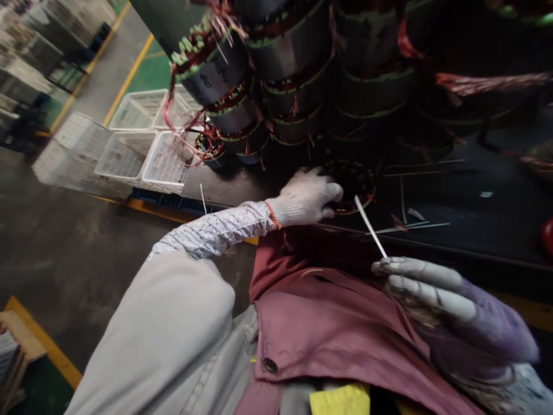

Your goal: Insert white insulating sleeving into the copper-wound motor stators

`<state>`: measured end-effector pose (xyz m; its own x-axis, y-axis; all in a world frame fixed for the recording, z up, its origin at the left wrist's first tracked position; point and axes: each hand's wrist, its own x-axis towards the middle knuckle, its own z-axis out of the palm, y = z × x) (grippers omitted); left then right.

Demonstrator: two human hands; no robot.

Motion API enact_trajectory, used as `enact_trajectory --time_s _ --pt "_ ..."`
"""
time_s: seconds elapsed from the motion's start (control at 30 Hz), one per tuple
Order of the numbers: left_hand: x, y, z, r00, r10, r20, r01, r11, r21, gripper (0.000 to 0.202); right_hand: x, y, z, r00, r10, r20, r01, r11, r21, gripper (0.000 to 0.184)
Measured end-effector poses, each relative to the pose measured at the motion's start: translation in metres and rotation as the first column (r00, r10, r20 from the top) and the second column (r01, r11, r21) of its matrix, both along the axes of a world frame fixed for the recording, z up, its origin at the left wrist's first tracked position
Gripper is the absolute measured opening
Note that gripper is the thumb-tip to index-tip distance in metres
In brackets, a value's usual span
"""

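My left hand [305, 197], in a white knit glove with an orange band at the wrist, grips the edge of a wound motor stator [351, 183] lying on the dark workbench [436, 199]. Its copper windings look dark and partly shadowed. My right hand [432, 297], in a grey-coated purple glove, pinches a thin white insulating strip [370, 226] between its fingers near the bench edge. Several thin metal strips [415, 226] lie just beyond that hand. A red cloth apron [328, 334] covers my lap below both hands.
Stacked stators [294, 63] with loose copper wire ends tower behind the bench. White plastic crates [166, 164] stand on a blue pallet [168, 202] to the left. Beyond lies a concrete floor [73, 242] with yellow lines. A red object [548, 236] sits at the right edge.
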<state>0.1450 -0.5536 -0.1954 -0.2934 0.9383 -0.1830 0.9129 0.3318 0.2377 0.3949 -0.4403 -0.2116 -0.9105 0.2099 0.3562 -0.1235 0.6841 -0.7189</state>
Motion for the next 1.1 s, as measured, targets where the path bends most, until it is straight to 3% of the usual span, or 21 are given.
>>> enact_trajectory --time_s 0.13,0.3,0.43,0.53,0.67,0.73,0.83,0.93,1.1 --pt "0.021 0.001 -0.006 0.997 0.079 -0.011 -0.078 0.995 0.070 0.028 -0.004 -0.015 -0.012 0.977 -0.007 -0.214 -0.012 0.996 -0.089 0.031" --pt "0.023 -0.007 -0.014 0.998 0.020 -0.067 -0.012 0.992 0.127 0.072 0.016 -0.021 -0.026 0.988 -0.031 -0.150 0.016 0.995 -0.098 0.029" --pt "0.012 -0.008 -0.019 0.998 0.034 -0.054 -0.027 0.991 0.128 0.069 0.021 -0.024 -0.036 0.988 -0.049 -0.146 0.026 0.988 -0.155 0.031" --pt "0.008 -0.004 -0.020 0.999 0.024 -0.026 -0.020 0.987 0.157 0.066 -0.002 -0.023 -0.048 0.984 -0.043 -0.173 0.014 0.986 -0.163 0.030" --pt "0.012 -0.006 -0.028 0.994 0.057 0.094 -0.078 0.969 0.234 0.064 -0.055 -0.017 -0.066 0.942 -0.122 -0.313 0.080 0.986 -0.144 0.014" --pt "0.018 -0.008 -0.039 0.974 0.113 0.198 -0.173 0.932 0.320 0.064 -0.075 -0.016 -0.069 0.911 -0.221 -0.349 0.155 0.966 -0.207 0.008" --pt "0.028 -0.011 -0.059 0.947 0.125 0.296 -0.267 0.818 0.509 0.054 -0.079 -0.017 -0.063 0.906 -0.328 -0.267 0.233 0.914 -0.330 0.008" --pt "0.033 -0.008 -0.073 0.966 0.050 0.254 -0.211 0.719 0.662 0.035 -0.068 -0.018 -0.052 0.924 -0.345 -0.163 0.283 0.907 -0.313 0.006" --pt "0.026 -0.005 -0.077 0.987 -0.058 0.151 -0.070 0.689 0.722 0.027 -0.072 -0.010 -0.041 0.946 -0.320 -0.047 0.312 0.942 -0.127 0.008"
